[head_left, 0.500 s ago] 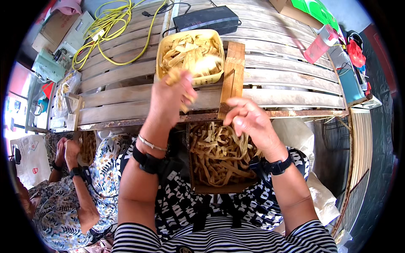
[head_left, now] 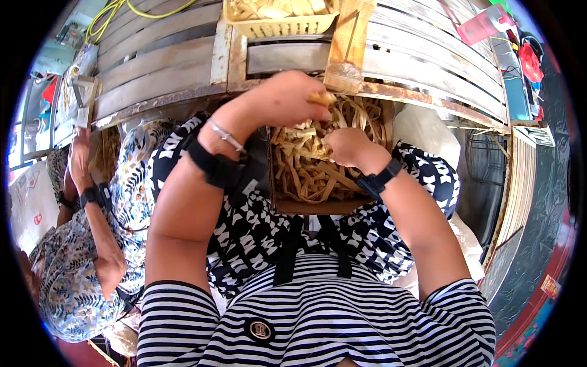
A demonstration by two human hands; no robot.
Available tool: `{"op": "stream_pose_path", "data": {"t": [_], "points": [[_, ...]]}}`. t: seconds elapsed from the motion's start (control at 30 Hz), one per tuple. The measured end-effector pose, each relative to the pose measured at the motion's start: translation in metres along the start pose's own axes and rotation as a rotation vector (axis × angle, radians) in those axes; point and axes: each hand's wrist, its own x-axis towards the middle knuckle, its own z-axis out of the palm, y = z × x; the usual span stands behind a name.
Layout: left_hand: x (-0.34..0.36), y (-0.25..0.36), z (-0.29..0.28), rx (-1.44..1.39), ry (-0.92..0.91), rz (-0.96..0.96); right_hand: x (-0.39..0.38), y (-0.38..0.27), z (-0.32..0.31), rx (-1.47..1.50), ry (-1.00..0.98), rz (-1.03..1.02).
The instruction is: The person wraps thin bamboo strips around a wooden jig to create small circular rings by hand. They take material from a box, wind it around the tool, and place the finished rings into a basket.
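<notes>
A cardboard box (head_left: 324, 208) of tangled dried tan strips (head_left: 312, 180) sits between my legs, below the table edge. My left hand (head_left: 296, 98) is closed on a small pale-yellow piece (head_left: 321, 98) above the box's back part, by the table edge. My right hand (head_left: 351, 147) is inside the box, fingers curled into a bunch of the strips, just below and right of my left hand. A yellow plastic basket (head_left: 281, 27) of similar flat pieces stands on the table, left of a wooden board (head_left: 347, 43).
The slatted table (head_left: 147, 61) has a rusty front edge. A yellow cable (head_left: 98, 24) and pink bottle (head_left: 480, 27) lie toward either side. A co-worker's hand (head_left: 79, 159) and patterned clothing appear at left; stacked panels (head_left: 520, 189) stand at right.
The view has tilted downward. My left hand has moved from just below the basket to over the box, still holding a piece. My right hand has dropped from the table edge into the strips.
</notes>
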Motion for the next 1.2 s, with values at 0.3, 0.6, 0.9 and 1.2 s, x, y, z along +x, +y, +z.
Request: {"op": "stream_pose_path", "data": {"t": [0.3, 0.6, 0.9, 1.2], "points": [[0.008, -0.022, 0.056, 0.126, -0.009, 0.037, 0.005, 0.008, 0.034, -0.021, 0.031, -0.021], [0.002, -0.005, 0.045, 0.068, -0.089, 0.116, -0.064, -0.007, -0.064, 0.398, 0.178, -0.004], [-0.005, 0.023, 0.036, -0.337, -0.159, 0.038, -0.171, 0.000, -0.118, 1.244, 0.756, -0.255], [0.001, 0.013, 0.042, -0.433, 0.151, 0.061, -0.260, -0.022, -0.150, 1.641, 1.080, -1.018]]}}
